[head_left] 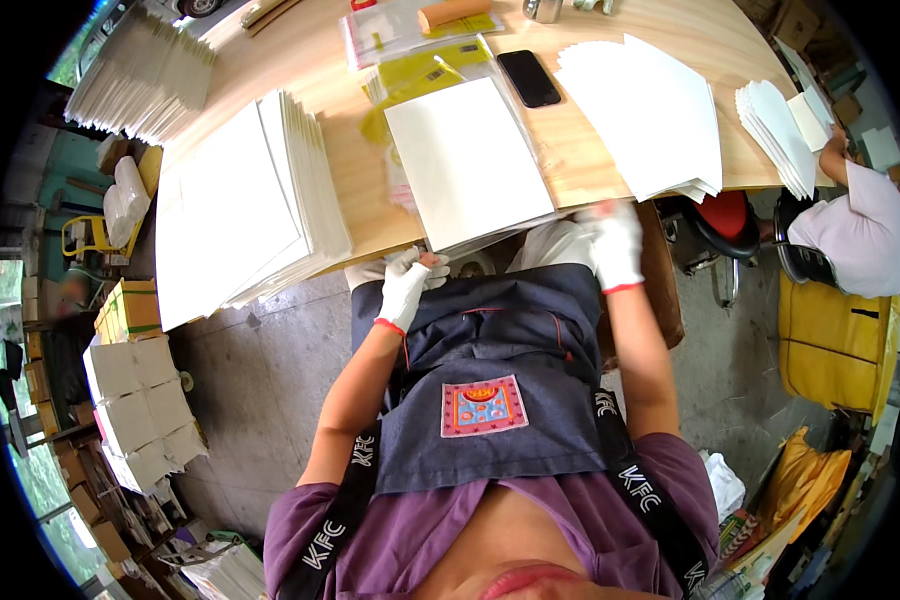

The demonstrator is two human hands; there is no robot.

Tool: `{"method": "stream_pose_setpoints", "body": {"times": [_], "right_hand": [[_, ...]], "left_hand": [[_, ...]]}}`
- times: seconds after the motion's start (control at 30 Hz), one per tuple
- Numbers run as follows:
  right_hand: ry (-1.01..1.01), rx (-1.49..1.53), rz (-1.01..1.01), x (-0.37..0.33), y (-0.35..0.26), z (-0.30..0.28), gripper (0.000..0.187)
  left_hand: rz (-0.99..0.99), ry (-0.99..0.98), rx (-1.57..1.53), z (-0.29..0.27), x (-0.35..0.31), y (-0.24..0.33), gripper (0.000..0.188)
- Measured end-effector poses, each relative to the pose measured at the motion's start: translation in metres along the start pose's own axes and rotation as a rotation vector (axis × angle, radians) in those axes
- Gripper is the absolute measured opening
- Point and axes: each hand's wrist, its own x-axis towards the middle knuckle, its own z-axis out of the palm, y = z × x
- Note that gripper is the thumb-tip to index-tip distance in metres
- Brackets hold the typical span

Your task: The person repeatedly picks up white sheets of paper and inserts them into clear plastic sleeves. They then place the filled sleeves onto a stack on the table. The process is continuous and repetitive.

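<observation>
Wooden tabletop (650, 25) is viewed from above. Left hand (410, 282) is kept partly curled; grip cannot be told. Right hand (613, 242) is blurred; finger opening and grip cannot be told. White sheet (470, 160) is laid at twelve o'clock; phone (529, 79), one o'clock.

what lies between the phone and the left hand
In the head view, the white paper lies between the phone and the left hand.
</observation>
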Motion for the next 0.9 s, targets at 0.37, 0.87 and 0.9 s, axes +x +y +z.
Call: {"method": "stream_pose_setpoints", "body": {"times": [0.37,0.87,0.9], "right_hand": [[-0.415,-1.801,-0.029,-0.055,-0.027,-0.104,0.033],[-0.262,-1.204,0.068,-0.017,0.001,0.034,0.039],[-0.217,-1.176,0.07,-0.021,0.004,0.032,0.034]], "left_hand": [[1.071,0.259,1.19,-0.005,0.004,-0.013,0.03],[0.245,0.254,-0.222,-0.005,-0.007,-0.028,0.021],[0.192,0.21,-0.513,-0.002,-0.004,-0.027,0.024]]}}
